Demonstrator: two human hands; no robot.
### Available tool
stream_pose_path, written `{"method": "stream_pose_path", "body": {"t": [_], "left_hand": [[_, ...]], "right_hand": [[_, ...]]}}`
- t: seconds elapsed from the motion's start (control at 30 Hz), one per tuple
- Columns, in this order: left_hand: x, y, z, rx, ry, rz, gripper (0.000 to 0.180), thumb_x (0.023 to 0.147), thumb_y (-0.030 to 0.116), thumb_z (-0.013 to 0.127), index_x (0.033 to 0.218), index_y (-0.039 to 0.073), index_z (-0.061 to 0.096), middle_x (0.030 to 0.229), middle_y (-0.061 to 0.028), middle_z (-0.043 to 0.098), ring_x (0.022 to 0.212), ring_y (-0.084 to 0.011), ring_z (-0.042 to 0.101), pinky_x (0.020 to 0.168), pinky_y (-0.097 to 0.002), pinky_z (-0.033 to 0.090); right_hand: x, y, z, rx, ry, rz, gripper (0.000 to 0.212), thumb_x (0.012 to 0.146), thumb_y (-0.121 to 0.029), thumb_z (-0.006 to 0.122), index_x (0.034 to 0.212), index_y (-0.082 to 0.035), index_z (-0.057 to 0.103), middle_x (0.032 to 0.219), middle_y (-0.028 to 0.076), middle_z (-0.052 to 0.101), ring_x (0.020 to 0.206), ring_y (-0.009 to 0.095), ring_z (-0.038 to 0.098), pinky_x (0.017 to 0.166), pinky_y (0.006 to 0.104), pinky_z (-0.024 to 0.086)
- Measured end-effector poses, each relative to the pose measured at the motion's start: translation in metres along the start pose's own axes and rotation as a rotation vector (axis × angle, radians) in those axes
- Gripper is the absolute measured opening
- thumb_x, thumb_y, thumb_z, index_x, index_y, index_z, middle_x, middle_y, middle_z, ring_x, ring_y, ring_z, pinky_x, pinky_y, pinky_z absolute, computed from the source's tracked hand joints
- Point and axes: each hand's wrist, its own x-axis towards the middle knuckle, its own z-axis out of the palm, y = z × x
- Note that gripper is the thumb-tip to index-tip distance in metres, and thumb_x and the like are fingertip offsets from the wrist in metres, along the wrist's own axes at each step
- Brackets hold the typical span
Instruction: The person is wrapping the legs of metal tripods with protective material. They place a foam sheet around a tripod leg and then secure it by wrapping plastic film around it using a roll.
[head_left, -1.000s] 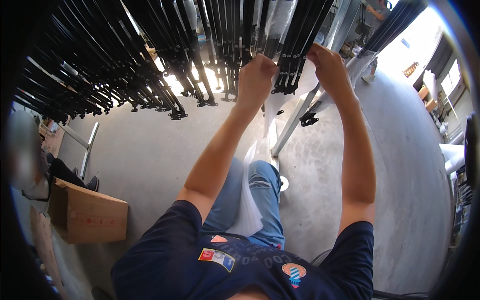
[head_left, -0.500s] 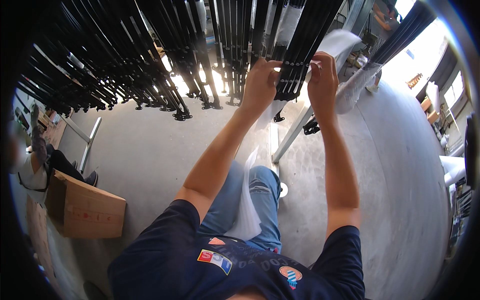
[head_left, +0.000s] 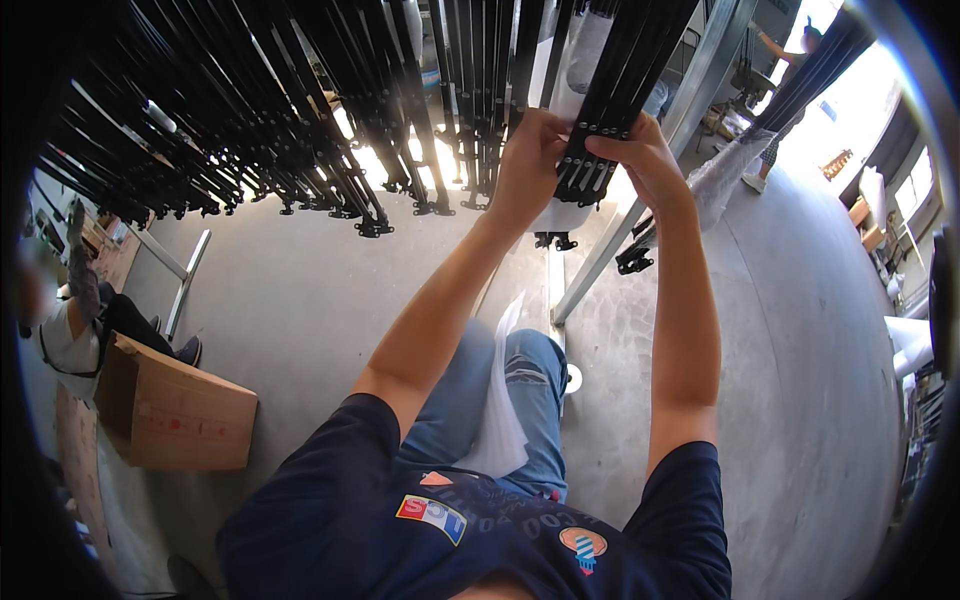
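A bundle of long, thin black bars (head_left: 600, 140) with bolted joints near the lower ends hangs in front of me. My left hand (head_left: 530, 165) closes on its left edge, the fingers partly hidden behind it. From the other side my right hand (head_left: 650, 165) grips it, the thumb lying across the front of the bars. Behind the bundle a white sheet of thin packing foam (head_left: 568, 216) shows below my left fingers; how far it goes round is hidden. Another strip of white foam (head_left: 497, 430) lies over my lap.
Rows of black bars (head_left: 330, 110) hang to the left. A metal stand leg (head_left: 620, 235) slopes down at the right, beside a film-wrapped bundle (head_left: 735, 165). An open cardboard box (head_left: 195, 420) stands at lower left near a seated person (head_left: 70, 330). Another person (head_left: 795, 75) is at far right.
The white foam that flared out right of my right hand is now behind the bundle. My right thumb has come across the front of the bars, and the bundle's lower end tilts slightly.
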Motion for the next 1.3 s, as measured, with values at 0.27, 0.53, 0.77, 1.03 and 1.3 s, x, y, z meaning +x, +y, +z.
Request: {"method": "stream_pose_path", "body": {"t": [0.27, 0.53, 0.77, 1.03, 1.3], "left_hand": [[0.004, 0.02, 0.006, 0.303, 0.018, 0.275, 0.028, 0.076, -0.003, 0.055, 0.101, 0.007, 0.046, 0.102, -0.0103, 0.05, 0.102, -0.0221, 0.047, 0.087, -0.0364, 0.038], [0.051, 0.071, -0.026, 1.183, -0.351, 0.812, 0.028, 0.067, 0.016, 0.065, 0.093, 0.01, 0.057, 0.102, -0.0088, 0.053, 0.11, -0.0244, 0.042, 0.092, -0.0393, 0.033], [0.052, 0.099, -0.048, 0.879, -0.777, 0.228, 0.026, 0.075, 0.025, 0.065, 0.088, 0.004, 0.058, 0.069, -0.0074, 0.06, 0.058, -0.0163, 0.06, 0.054, -0.0275, 0.047], [0.026, 0.063, 0.016, 0.155, -0.5, 0.149, 0.024, 0.079, 0.025, 0.062, 0.085, 0.002, 0.057, 0.07, -0.0071, 0.059, 0.058, -0.0123, 0.055, 0.056, -0.0257, 0.045], [0.012, 0.064, 0.035, 0.134, -0.28, 0.144, 0.023, 0.08, 0.023, 0.058, 0.085, 0.001, 0.056, 0.072, -0.009, 0.06, 0.067, -0.0179, 0.06, 0.061, -0.0281, 0.045]], "right_hand": [[-0.008, -0.002, -0.008, -0.044, 0.129, -0.033, 0.017, 0.062, 0.0, 0.069, 0.078, 0.001, 0.063, 0.07, 0.005, 0.062, 0.062, 0.012, 0.058, 0.062, 0.0234, 0.046], [-0.014, -0.004, -0.023, -0.075, 0.103, -0.062, 0.019, 0.062, 0.0, 0.069, 0.08, 0.002, 0.063, 0.07, 0.004, 0.062, 0.062, 0.011, 0.058, 0.061, 0.0227, 0.045], [-0.015, -0.002, -0.021, -0.066, 0.096, -0.066, 0.018, 0.062, 0.0, 0.069, 0.08, 0.002, 0.063, 0.07, 0.004, 0.062, 0.061, 0.01, 0.058, 0.059, 0.022, 0.045], [-0.018, 0.013, -0.011, -0.007, 0.178, -0.102, 0.011, 0.071, -0.003, 0.059, 0.08, 0.002, 0.059, 0.072, 0.003, 0.059, 0.063, 0.009, 0.056, 0.056, 0.0209, 0.044], [-0.032, 0.018, -0.003, 0.483, 0.176, -0.162, 0.025, 0.077, -0.007, 0.054, 0.101, 0.0, 0.051, 0.088, 0.007, 0.057, 0.077, 0.013, 0.058, 0.065, 0.0226, 0.047]]}}
